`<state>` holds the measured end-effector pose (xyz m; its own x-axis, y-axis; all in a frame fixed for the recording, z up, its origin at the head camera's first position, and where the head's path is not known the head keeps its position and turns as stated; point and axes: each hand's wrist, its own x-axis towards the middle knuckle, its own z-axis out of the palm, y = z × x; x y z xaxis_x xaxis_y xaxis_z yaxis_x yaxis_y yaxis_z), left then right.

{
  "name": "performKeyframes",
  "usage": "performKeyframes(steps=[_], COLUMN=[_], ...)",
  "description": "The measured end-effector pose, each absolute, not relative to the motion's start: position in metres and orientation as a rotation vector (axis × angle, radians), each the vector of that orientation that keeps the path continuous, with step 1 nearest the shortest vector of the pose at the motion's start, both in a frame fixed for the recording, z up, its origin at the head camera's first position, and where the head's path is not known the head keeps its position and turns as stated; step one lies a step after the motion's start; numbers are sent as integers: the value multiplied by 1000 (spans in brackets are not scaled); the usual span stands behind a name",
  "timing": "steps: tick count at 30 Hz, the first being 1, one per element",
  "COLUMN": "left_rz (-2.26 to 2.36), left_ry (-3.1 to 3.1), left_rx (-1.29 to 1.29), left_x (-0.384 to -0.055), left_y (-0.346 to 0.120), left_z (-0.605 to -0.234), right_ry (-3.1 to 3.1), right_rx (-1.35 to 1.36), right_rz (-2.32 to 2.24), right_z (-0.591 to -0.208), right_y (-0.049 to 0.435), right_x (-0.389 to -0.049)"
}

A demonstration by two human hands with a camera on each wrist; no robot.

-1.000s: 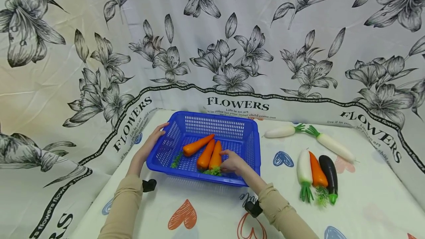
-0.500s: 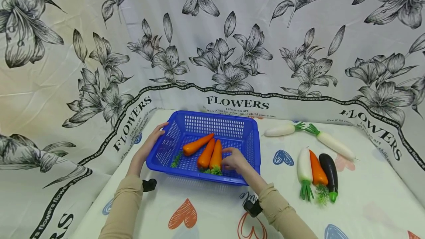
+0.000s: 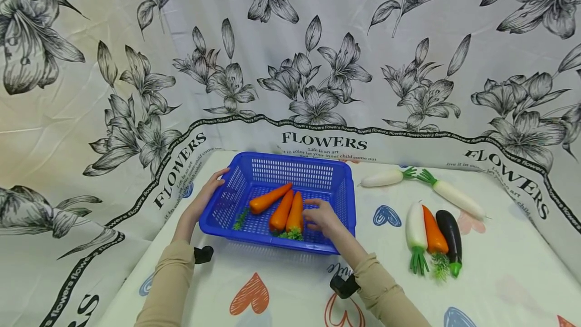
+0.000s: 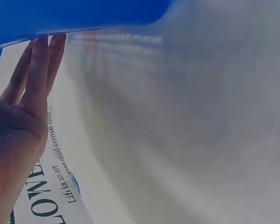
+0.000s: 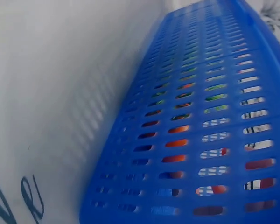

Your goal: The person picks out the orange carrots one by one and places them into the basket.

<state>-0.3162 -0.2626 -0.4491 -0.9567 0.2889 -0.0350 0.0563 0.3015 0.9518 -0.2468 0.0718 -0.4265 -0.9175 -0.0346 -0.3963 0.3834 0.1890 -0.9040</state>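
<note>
A blue plastic basket (image 3: 297,163) with slotted walls holds three carrots, one lying slanted at the left (image 3: 271,199), one in the middle (image 3: 281,212) and one on the right (image 3: 295,211). Against the basket's left side rests my left hand (image 3: 210,189); in the left wrist view its straight fingers (image 4: 36,77) reach up beneath the rim, which hides the tips. My right hand (image 3: 323,216) is inside the basket, just right of the right carrot, fingers loosely bent and holding nothing. From the right wrist, the slotted wall hides most of that hand.
To the right lie a white radish (image 3: 416,231), a carrot (image 3: 434,236) and an eggplant (image 3: 448,238) side by side. Behind them are two more white radishes, one left (image 3: 382,179) and one right (image 3: 458,201). A flower-print curtain (image 3: 317,79) hangs along the back of the cloth-covered table.
My right hand has drawn slightly away from the right carrot, and its fingers have loosened. The left hand stays at the basket's side. The carrots lie nearly as before.
</note>
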Motion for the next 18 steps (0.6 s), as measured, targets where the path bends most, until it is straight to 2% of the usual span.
performKeyframes(steps=[10,18], left_rz=[1737,1739], left_ry=[2344,2354], left_rx=[318,306], left_x=[-315,-315], left_y=[-261,-261], left_z=[-452,-449], right_ry=[1846,1857], right_rx=[388,256], right_rz=[-2022,-1972], right_z=[-427,-414], right_y=[81,93], right_x=[-249,-246])
